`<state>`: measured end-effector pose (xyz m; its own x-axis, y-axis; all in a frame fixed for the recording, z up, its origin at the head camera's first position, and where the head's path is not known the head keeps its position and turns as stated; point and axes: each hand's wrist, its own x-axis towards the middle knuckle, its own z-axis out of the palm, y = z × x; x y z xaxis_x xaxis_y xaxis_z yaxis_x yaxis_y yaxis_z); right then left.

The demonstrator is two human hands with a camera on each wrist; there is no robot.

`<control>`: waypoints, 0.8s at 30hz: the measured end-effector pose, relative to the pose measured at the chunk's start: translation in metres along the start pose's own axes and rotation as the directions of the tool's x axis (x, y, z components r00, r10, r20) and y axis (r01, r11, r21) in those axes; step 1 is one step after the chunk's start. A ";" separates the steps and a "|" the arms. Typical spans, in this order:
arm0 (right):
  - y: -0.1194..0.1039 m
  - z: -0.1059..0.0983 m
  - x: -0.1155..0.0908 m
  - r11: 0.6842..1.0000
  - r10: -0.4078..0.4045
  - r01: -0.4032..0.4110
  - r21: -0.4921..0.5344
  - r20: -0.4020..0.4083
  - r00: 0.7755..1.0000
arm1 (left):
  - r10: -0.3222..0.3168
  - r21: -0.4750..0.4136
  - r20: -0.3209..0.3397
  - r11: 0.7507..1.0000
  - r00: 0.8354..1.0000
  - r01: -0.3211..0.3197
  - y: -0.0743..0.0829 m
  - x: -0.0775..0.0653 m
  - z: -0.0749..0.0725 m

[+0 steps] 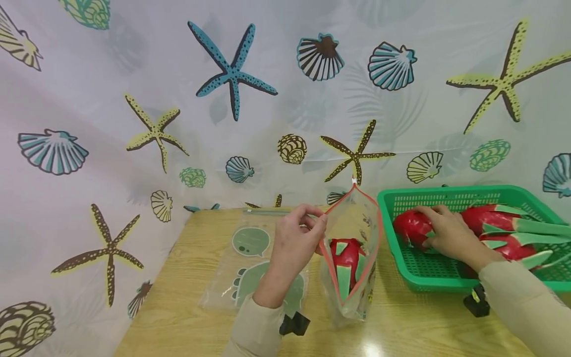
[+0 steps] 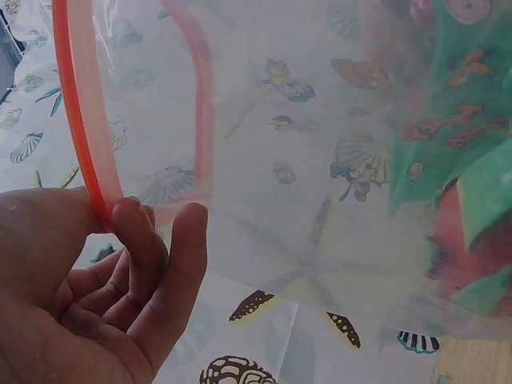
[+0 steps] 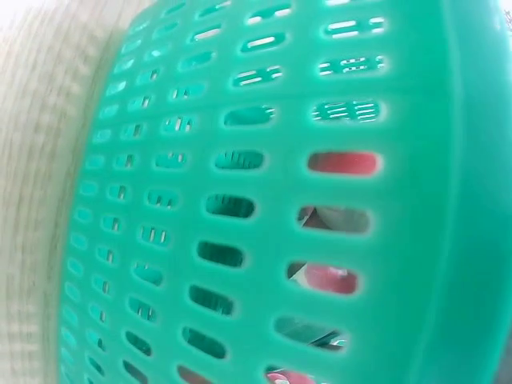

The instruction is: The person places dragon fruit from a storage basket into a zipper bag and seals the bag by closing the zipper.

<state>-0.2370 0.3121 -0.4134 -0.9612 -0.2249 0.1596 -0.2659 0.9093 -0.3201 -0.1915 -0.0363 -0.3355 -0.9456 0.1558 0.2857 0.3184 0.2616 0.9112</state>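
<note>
Currently pinching the red rim (image 1: 380, 228) of an upright clear plastic zip bag (image 1: 361, 215) with the left hand (image 1: 295, 248), gripping a red, green-leaved dragon fruit (image 1: 407, 227) in the green plastic basket (image 1: 428, 283) with the right hand (image 1: 451, 237).
Possibly risking toppling the bag by tugging the rim, or dropping the fruit through too shallow a hold; clamping the left grip on the rim, curling the right grip fruit-wide.

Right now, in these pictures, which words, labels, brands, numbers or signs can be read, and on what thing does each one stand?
None can be read.
Open bag: small coloured figures; any lettering too small or blurred.
Flat bag: green drawings, no readable word.
Cloth: shells and starfish, no letters visible.
Basket: no label visible.
Right black block: yellow mark, too small to read.
</note>
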 end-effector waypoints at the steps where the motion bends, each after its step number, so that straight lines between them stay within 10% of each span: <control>1: 0.001 -0.001 0.000 1.000 -0.002 0.002 0.001 -0.004 1.000 | 0.002 0.005 -0.001 1.000 1.000 -0.002 0.000 0.000 0.000; 24: -0.005 -0.022 -0.008 0.990 0.047 -0.034 0.134 -0.094 0.994 | 0.010 0.000 0.002 1.000 1.000 -0.010 -0.001 -0.003 -0.002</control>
<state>-0.2259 0.3173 -0.3923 -0.9614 -0.1482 0.2319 -0.2407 0.8612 -0.4477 -0.1892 -0.0385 -0.3371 -0.9421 0.1602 0.2946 0.3281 0.2600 0.9081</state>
